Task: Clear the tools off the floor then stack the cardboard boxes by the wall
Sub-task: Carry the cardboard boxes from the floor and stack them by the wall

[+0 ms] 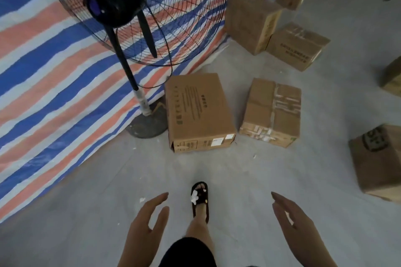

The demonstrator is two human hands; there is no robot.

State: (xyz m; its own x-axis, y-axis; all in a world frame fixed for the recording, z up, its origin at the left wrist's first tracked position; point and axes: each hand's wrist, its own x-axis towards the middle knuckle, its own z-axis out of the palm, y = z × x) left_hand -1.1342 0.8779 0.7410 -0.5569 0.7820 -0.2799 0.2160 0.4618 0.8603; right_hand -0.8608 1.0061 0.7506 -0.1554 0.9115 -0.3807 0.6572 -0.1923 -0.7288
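- Single head-worn view, wide-angle, looking forward and steeply down.
- Floor (238,180) near; striped tarp (54,71) fills the left side.

left hand (145,221) and right hand (291,217) outstretched, fingers straight.

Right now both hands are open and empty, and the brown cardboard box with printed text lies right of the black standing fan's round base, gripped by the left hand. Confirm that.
Not gripped. The head view shows the left hand open, well short of the brown cardboard box with printed text; the right hand is also open. The box does lie right of the black standing fan's round base.
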